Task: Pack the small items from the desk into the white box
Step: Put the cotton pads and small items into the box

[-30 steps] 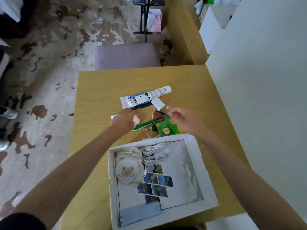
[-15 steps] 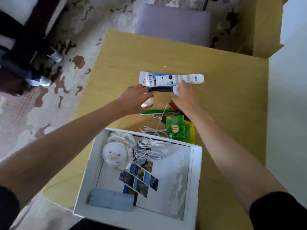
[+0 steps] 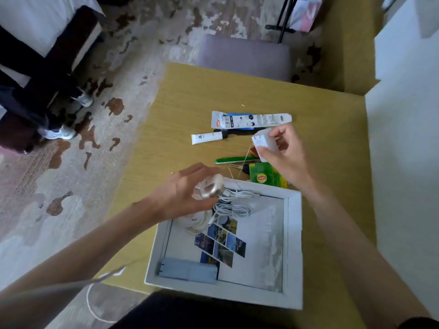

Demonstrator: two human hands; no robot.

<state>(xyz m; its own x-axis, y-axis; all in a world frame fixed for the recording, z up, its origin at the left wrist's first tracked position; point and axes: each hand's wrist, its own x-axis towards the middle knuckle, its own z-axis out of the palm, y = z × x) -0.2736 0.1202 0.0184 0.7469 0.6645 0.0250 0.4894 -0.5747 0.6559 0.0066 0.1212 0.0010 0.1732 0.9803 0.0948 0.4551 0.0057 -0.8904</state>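
I see both hands raised over the desk, each holding something. The left hand is curled round a round shiny object. It's pale and blurred, so I can't tell what it is. It hangs over the far left corner of the white box. The right hand pinches a small white block between thumb and fingertips, above the desk just past the box's far wall. There's dark print on the block's left end, too small to read.

The box sits open at the near edge of the desk. Inside it:
- coiled white cables at the far side
- round white pieces in the far left corner, partly under the left hand
- a sheet with a diamond grid of photos, flat on the bottom
- a grey-blue flat item along the near wall

Loose on the desk:
- a long white-and-blue packet with a red logo at its left end and dense print I can't read
- a white tube just beside it, lettering illegible
- a green pen lying crosswise
- a green tea packet with a badge reading "Lipton", close to the box's far wall
- a yellow packet peeking out at the tea packet's right

Past the desk I see a grey-purple chair seat, a patterned rug, and a white shoe far left.
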